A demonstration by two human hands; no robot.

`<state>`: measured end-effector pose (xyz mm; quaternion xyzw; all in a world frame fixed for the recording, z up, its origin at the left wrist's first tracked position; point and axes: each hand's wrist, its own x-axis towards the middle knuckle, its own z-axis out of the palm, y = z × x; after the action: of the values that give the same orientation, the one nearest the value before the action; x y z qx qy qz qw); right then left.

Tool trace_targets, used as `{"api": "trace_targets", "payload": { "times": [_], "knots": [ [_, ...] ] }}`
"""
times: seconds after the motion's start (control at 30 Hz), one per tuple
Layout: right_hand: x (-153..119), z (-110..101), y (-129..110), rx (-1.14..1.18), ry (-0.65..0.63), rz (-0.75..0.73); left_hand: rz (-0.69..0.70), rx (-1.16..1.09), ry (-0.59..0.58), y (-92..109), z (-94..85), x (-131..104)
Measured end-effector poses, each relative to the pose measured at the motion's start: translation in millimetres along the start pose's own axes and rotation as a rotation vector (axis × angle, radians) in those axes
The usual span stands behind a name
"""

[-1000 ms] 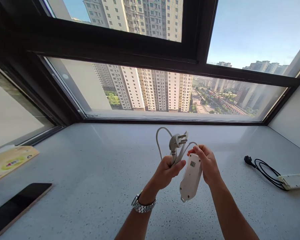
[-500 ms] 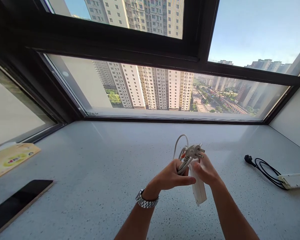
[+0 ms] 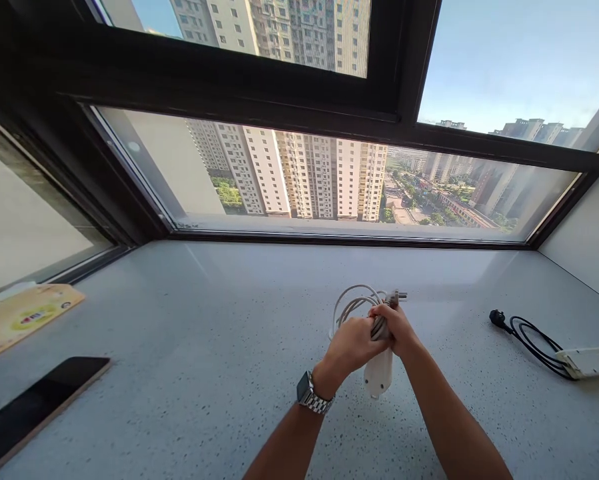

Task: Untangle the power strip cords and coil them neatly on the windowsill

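A white power strip hangs below my hands, its end tilted toward me. Its pale cord is gathered in loops that stick out to the left above my fingers. My left hand is closed round the bundled cord, with its thumb across the front. My right hand is closed on the same bundle just below the plug, whose metal prongs point right. The two hands touch, and they hide the middle of the bundle and the upper part of the strip. A metal-banded watch is on my left wrist.
On the speckled sill, a second white power strip with a coiled black cord lies at the right. A phone and a yellow tissue pack lie at the left. A dark-framed window borders the back.
The plug has moved down and turned sideways. My right hand has shifted from the strip's side up to the cord bundle, against my left hand. The strip's lower end has swung left.
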<state>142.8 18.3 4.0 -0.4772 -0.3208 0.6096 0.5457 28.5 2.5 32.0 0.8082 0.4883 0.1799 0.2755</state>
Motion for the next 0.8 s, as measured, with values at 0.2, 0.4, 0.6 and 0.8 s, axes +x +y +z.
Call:
{"api": "trace_targets", "payload": {
  "times": [0.2,0.4,0.6,0.8],
  "knots": [
    [11.0,-23.7,-6.6,-0.022,0.138,-0.090,0.058,-0.052,0.195,-7.5,-7.2,-0.9],
    [-6.4,-39.4,-25.4,-0.748,0.312,-0.629,0.058,-0.296,0.451,-18.8,-21.9,2.0],
    [-6.9,-19.6,3.9,-1.403,0.035,-0.644,-0.089,-0.314,0.489,-32.8,-24.5,5.9],
    [-10.7,-1.1,22.8,-1.649,-0.098,-0.580,-0.209,-0.009,0.114,-35.5,-31.6,2.0]
  ]
}}
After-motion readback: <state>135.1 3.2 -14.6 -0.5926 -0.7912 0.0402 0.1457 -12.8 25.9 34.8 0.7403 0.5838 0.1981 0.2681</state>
